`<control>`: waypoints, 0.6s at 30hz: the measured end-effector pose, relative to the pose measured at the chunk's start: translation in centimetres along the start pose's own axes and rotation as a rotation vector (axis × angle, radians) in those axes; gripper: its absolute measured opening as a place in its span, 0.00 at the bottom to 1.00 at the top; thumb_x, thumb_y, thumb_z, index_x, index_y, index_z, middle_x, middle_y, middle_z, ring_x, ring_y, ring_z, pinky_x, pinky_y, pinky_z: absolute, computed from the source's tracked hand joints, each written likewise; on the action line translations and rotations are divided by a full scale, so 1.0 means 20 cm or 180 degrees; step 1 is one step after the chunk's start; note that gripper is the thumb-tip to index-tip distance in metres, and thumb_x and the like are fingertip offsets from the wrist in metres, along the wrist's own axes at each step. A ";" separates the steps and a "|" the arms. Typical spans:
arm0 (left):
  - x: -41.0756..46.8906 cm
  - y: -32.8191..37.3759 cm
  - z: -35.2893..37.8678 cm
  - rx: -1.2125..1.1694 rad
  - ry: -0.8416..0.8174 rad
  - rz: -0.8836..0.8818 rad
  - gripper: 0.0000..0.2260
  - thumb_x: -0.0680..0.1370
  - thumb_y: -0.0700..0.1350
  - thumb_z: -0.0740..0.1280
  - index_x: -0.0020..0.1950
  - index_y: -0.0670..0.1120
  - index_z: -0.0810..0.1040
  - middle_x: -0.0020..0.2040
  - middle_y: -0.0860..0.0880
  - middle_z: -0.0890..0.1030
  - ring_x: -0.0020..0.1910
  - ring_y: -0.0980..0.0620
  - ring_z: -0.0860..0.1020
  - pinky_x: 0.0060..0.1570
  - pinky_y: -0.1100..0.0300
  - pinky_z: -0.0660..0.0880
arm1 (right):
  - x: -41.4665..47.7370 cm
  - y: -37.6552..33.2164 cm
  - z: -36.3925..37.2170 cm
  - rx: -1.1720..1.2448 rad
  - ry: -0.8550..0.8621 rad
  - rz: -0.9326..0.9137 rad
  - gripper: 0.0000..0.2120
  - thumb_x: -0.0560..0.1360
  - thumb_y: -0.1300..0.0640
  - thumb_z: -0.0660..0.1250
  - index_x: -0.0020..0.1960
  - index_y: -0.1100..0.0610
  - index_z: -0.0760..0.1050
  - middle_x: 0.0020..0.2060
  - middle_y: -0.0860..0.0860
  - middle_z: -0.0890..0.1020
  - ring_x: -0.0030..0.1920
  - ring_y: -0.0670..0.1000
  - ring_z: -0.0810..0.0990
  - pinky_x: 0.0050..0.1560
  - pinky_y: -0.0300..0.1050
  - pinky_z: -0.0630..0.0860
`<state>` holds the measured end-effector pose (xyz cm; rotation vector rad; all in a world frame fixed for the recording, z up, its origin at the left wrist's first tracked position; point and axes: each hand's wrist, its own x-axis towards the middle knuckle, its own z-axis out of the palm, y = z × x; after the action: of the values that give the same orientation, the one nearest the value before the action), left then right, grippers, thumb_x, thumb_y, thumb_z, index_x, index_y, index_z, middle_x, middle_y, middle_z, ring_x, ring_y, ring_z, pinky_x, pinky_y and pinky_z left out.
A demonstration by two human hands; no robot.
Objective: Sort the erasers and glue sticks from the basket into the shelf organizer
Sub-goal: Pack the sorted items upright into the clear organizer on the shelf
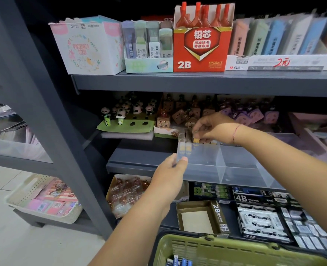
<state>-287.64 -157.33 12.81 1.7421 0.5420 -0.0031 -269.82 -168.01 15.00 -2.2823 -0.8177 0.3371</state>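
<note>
As the left hand [171,170] grips the front left corner of a clear shelf organizer [241,169], thumb on top of the wall and fingers curled under its edge, the right hand [213,128] reaches in from the right of the frame. Its fingers are closed in a pinch on a small yellow piece [196,140] over the rear left compartment. Whether that piece is an eraser or a glue stick cannot be told.

White glue sticks [185,147] lie along the organizer's left wall. The organizer sits at centre frame on the middle shelf [139,156], its front wall at the shelf's front lip. A strip of grey shelf shows to its left, below the panda figures [124,112]. The right hand works in the gap between the organizer's rim and the upper shelf [197,81], which carries a red 2B box [202,50].

The green basket [216,250] sits at the bottom edge of the frame, near the lower shelf, with blue items visible inside. A cream basket [43,198] rests at lower left.
</note>
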 end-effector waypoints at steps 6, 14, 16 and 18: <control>-0.01 0.00 0.01 -0.0109 -0.0057 0.0005 0.10 0.83 0.53 0.56 0.42 0.60 0.66 0.41 0.64 0.67 0.41 0.62 0.69 0.37 0.67 0.63 | 0.01 0.03 0.05 -0.0360 0.0203 -0.0010 0.06 0.74 0.57 0.70 0.50 0.56 0.78 0.41 0.48 0.80 0.38 0.46 0.77 0.37 0.30 0.73; 0.02 -0.04 0.02 -0.0132 -0.0088 0.0144 0.14 0.83 0.54 0.57 0.69 0.58 0.68 0.44 0.65 0.67 0.51 0.57 0.70 0.50 0.61 0.65 | -0.02 0.07 0.12 -0.0910 0.0498 -0.0119 0.01 0.75 0.57 0.67 0.44 0.53 0.77 0.45 0.48 0.79 0.47 0.50 0.77 0.36 0.36 0.66; 0.03 -0.05 0.02 -0.0133 -0.0081 0.0190 0.20 0.83 0.54 0.57 0.74 0.55 0.64 0.56 0.61 0.72 0.57 0.55 0.69 0.54 0.60 0.63 | -0.02 0.07 0.13 -0.1003 0.0542 -0.0067 0.03 0.76 0.54 0.66 0.46 0.53 0.76 0.45 0.49 0.78 0.46 0.50 0.75 0.40 0.38 0.64; 0.04 -0.06 0.02 -0.0122 -0.0055 0.0173 0.22 0.82 0.55 0.58 0.76 0.55 0.61 0.70 0.56 0.68 0.65 0.53 0.68 0.57 0.61 0.62 | -0.03 0.07 0.14 -0.1063 0.0495 -0.0023 0.08 0.78 0.52 0.64 0.51 0.55 0.78 0.49 0.52 0.79 0.47 0.49 0.73 0.43 0.38 0.64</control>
<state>-287.23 -157.32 11.31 1.7173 0.4790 0.0302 -270.79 -167.80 12.04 -2.5739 -0.8525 0.0171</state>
